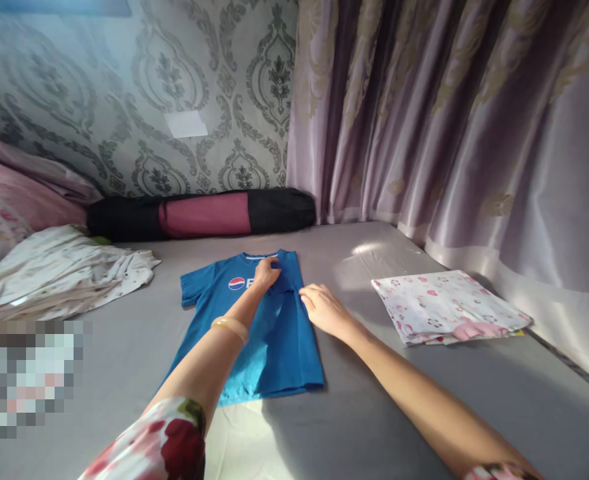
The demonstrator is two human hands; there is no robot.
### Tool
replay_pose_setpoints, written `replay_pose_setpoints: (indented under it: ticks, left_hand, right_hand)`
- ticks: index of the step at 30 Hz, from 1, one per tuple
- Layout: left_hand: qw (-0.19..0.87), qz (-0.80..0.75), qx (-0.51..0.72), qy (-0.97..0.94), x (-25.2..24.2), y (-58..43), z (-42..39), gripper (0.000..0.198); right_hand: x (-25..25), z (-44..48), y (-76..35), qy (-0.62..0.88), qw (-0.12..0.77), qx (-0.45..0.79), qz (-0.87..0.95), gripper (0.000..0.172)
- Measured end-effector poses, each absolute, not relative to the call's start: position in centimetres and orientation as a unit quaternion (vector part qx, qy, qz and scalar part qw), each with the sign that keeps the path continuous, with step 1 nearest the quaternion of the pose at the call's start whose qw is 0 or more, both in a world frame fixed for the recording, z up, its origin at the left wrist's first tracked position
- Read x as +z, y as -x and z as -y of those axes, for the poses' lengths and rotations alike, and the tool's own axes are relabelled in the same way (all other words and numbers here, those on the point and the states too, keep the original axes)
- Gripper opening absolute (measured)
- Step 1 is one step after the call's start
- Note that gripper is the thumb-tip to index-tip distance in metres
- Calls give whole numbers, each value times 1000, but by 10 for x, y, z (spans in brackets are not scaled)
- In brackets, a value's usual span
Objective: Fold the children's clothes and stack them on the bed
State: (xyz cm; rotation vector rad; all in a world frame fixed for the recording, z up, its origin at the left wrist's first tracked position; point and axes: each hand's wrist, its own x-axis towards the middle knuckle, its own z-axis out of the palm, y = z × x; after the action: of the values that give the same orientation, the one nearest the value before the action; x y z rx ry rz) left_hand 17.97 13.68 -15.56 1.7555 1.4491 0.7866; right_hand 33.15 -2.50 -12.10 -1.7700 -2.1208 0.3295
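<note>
Resting the left hand [267, 273] on the upper chest of a blue shirt [287, 347], just below the collar, with bent fingers; cannot tell whether gripping cloth there. Touching the shirt's right edge with the half-closed right hand [324, 310]; cannot tell whether pinching it. Having the shirt spread print-up on a grey sheet [359, 413], between a crumpled white cloth [74, 267] at left and a folded patterned cloth [439, 303] at right. Wearing a pale bangle [231, 327] on the left wrist.
</note>
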Motion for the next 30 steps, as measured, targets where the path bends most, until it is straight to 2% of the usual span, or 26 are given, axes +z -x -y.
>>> replay_pose_setpoints:
  ticks: [6, 11, 14, 18, 22, 27, 30]
  left_hand:
    - [275, -522, 340, -732, -163, -179, -138, 48]
    - [180, -449, 320, -815, -175, -174, -144, 56]
    - [118, -372, 278, -878, -172, -168, -140, 59]
    - [62, -273, 162, -946, -157, -164, -129, 58]
    - [66, -273, 90, -956, -143, -165, -124, 51]
    - [103, -276, 105, -950, -133, -162, -120, 40]
    - [114, -322, 112, -933, -131, -149, -113, 36]
  right_hand:
    - [-149, -76, -323, 659, 113, 66, 740, 48]
    - [-162, -108, -324, 689, 104, 87, 712, 52]
    - [-167, -113, -330, 685, 128, 92, 711, 53]
    - [-167, -122, -342, 686, 160, 135, 697, 51]
    - [-153, -136, -352, 691, 162, 171, 683, 49]
    - [-142, -137, -329, 694, 167, 127, 689, 50]
    - [-149, -127, -305, 691, 140, 109, 701, 55]
